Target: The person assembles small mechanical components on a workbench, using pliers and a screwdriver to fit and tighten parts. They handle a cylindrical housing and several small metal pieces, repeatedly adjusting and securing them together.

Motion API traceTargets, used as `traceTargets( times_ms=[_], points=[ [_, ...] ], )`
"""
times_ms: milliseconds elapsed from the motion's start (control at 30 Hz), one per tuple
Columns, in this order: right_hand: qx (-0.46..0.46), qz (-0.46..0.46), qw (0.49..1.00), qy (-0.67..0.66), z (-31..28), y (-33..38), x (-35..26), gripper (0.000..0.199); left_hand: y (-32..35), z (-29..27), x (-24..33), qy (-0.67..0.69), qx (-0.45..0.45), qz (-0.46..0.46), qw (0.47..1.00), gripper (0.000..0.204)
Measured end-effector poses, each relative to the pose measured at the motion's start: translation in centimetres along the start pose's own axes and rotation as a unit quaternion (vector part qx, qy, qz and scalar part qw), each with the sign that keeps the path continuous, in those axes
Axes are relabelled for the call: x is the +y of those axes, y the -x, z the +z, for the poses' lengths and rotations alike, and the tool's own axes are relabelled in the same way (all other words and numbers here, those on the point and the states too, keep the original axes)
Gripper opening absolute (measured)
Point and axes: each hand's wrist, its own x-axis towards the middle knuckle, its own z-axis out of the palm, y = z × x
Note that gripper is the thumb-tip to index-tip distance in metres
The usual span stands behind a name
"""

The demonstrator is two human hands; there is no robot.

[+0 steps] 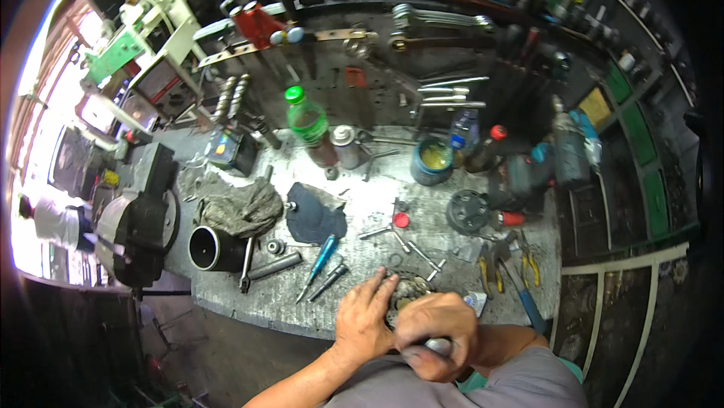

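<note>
At the bench's near edge my left hand (pixel 366 317) lies against a round, greasy metal part (pixel 411 287), its fingers fairly straight along the part's left side and its thumb hidden. My right hand (pixel 437 325) is a fist over the near side of that part. Out of the fist shows the rounded silver end of a tool (pixel 439 346); the rest of it is covered, so its kind cannot be made out. Left of my hands lie a blue-handled screwdriver (pixel 320 261) and a dark metal rod (pixel 328 282). A T-shaped wrench (pixel 426 259) rests just beyond the part.
A vise (pixel 139 212) stands left of the bench (pixel 249 310). Around the middle are a black cylinder (pixel 205 248), rag (pixel 241 204), dark cloth (pixel 313 212) and green-capped bottle (pixel 308 121). Pliers (pixel 498 265), a blue-handled hammer (pixel 520 287) and a dark round part (pixel 467 212) lie right.
</note>
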Motion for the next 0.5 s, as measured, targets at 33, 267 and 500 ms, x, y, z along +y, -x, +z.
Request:
traceTargets(
  times_ms=[33, 267, 500],
  points=[
    [0.007, -0.027, 0.999, 0.04, 0.3, 0.2, 0.0, 0.01, 0.1, 0.1, -0.2, -0.005, -0.012, -0.002, 1.0, 0.078],
    [0.009, -0.011, 0.988, 0.151, 3.3, 1.7, 0.0, 0.035, 0.4, -0.4, 0.2, -0.039, -0.042, 0.034, 0.998, 0.054],
    [-0.074, -0.075, 0.989, 0.106, 0.5, 3.4, -3.2, 0.061, 3.7, -2.9, 5.1, 0.186, -0.02, 0.0, 0.982, 0.045]
  ],
)
